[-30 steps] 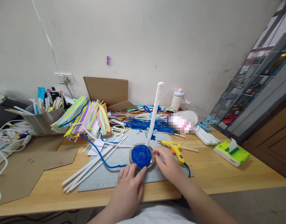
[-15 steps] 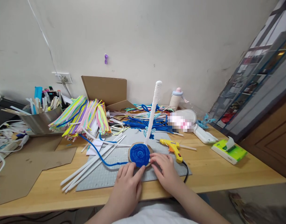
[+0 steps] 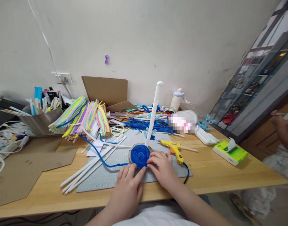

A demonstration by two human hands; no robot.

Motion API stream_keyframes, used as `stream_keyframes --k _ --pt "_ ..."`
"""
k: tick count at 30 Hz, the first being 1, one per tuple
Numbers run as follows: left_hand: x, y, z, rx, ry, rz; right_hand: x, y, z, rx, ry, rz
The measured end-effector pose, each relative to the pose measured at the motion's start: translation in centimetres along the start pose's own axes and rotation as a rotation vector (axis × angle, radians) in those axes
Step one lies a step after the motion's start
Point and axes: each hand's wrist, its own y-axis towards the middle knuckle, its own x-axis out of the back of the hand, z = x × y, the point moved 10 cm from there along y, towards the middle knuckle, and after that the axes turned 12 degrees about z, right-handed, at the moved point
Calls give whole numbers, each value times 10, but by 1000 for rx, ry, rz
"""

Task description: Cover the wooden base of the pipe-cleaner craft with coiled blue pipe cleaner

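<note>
We're steadying the blue coil [image 3: 139,155] on the grey mat [image 3: 99,179] — left fingers [image 3: 133,168] spread, gripping nothing, at its near edge, right fingers [image 3: 155,156] curled alongside, grip unclear — ideally pressing its windings evenly.

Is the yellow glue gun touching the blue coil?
Apart. In the head view, grey mat shows in the gap between the blue coil and the nozzle of the yellow glue gun.
</note>
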Motion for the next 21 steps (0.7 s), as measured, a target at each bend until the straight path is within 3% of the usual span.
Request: stream_keyframes --k 6,10,13,17,21 --pt "-1 0 0 12 -10 14 -1 2 18 83 -124 42" --pt "-1 0 0 9 -12 23 -4 0 11 51 -10 37" --pt "-2 0 1 13 -10 29 4 -4 0 31 183 -25" --pt "-3 -1 3 16 1 17 32 -12 -29 -55 470 -219" --pt "-5 -2 4 12 -1 5 45 -15 -49 -89 565 -286"
